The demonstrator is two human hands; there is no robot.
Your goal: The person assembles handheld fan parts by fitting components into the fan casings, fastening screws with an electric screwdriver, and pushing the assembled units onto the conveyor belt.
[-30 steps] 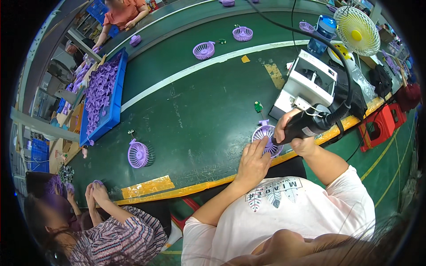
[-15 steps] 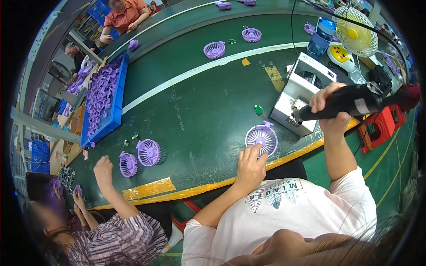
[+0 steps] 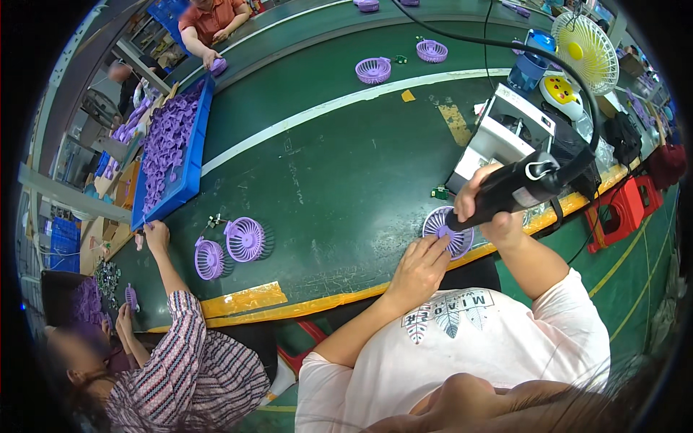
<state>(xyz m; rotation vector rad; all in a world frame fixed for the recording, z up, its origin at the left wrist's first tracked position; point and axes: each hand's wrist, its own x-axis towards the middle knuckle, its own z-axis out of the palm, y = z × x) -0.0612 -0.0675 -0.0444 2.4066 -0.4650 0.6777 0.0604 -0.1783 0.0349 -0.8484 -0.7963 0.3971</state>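
At belt's near edge, purple fan grille (image 3: pixel 449 231) pinned flat by left hand (image 3: pixel 419 268), fingers spread; black power screwdriver (image 3: pixel 516 189) gripped in right hand (image 3: pixel 485 209), tip angled down from 2 o'clock onto grille.

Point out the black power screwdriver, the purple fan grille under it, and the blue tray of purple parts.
black power screwdriver (image 3: pixel 516 189), head view, on the middle of its black body.
purple fan grille (image 3: pixel 439 221), head view, on its upper left ribs.
blue tray (image 3: pixel 189 177), head view, on its right wall.
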